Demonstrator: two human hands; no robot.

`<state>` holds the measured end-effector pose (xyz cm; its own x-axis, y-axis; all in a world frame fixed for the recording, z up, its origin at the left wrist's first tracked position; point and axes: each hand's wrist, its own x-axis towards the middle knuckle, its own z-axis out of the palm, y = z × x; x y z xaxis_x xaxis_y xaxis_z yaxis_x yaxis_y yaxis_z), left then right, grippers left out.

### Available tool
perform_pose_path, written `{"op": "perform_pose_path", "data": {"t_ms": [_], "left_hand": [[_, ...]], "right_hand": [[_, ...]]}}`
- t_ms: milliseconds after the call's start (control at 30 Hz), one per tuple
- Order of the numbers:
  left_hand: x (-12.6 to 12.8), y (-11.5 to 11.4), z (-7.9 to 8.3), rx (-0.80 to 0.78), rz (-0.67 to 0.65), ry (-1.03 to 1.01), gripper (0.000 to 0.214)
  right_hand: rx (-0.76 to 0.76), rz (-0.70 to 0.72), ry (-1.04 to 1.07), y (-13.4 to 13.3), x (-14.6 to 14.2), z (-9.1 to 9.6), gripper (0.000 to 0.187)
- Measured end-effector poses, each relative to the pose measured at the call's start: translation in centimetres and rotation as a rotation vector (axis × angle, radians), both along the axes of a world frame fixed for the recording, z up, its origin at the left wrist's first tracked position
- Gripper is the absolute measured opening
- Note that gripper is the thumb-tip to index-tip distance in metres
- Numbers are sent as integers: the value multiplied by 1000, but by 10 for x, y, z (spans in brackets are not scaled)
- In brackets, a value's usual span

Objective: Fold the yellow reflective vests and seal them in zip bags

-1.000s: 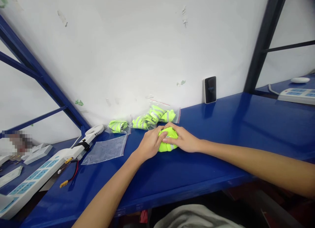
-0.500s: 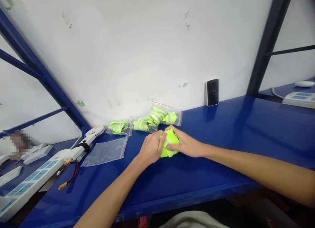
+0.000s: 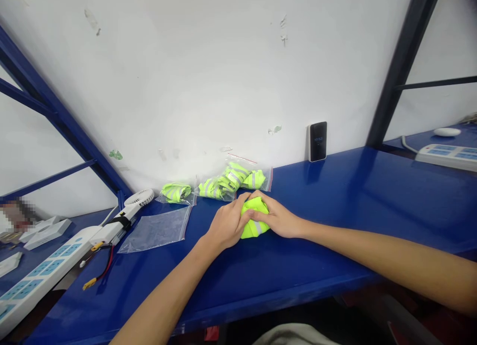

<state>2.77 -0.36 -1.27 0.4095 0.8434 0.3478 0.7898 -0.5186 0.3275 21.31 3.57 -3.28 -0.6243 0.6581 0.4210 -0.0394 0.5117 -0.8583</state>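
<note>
On the blue shelf both of my hands press a small folded bundle of neon-yellow fabric with grey reflective stripes. My left hand grips its left side, fingers curled over the top. My right hand covers its right side, fingers wrapped round it. An empty clear zip bag lies flat just left of my hands. Behind them, against the wall, lie bagged bundles of the same fabric and one smaller bagged bundle.
A dark phone-like device leans on the white wall. A white handheld fan, a power strip and red-black wires lie at the left. Another power strip sits at the far right beyond a dark upright post.
My hands have squeezed the yellow bundle tighter, and it looks smaller and more covered than half a second ago. The view has shifted slightly.
</note>
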Motion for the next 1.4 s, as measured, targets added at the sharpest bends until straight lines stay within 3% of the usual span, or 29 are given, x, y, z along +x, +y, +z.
{"op": "perform_pose_path", "data": {"t_ms": [267,400,467,533,600,633,733,800,867,933,1000,1100,1267,1400], "left_hand": [[2,-3,8,-50,132,-22,53],[8,-6,8,1,156,-42,57],[8,-6,6,69,111,-95,55],[-1,-3,7,131,-14,-75,54],[-23,2,12,145,-127,38,54],[-38,6,15,142,-114,104,53],[-99,15,32,184,239,182,49],[-139,14,42,26,387,220,58],[-168,7,48,-183,404,197,71],[-182,-3,49,-393,336,205,85],[-185,-9,46,-533,277,238,97],[-180,-11,41,-550,242,263,100],[-163,-11,46,-393,174,202,91],[-124,-11,43,-123,42,15,79]], "right_hand": [[42,-88,-165,-9,0,1,45],[74,-151,-120,-16,-4,7,35],[95,-163,-101,-16,-5,9,31],[116,-178,-101,-13,-5,9,30],[126,-214,-101,-7,-2,8,31],[124,-233,-100,-3,1,8,31],[119,-272,-94,7,10,9,30],[113,-287,-74,11,14,11,29],[86,-292,-32,15,17,13,30],[40,-288,9,18,17,15,31],[-11,-284,35,21,16,15,33],[-56,-290,56,24,16,14,34],[-104,-273,101,21,15,15,36],[-154,-231,179,13,12,17,37]]}}
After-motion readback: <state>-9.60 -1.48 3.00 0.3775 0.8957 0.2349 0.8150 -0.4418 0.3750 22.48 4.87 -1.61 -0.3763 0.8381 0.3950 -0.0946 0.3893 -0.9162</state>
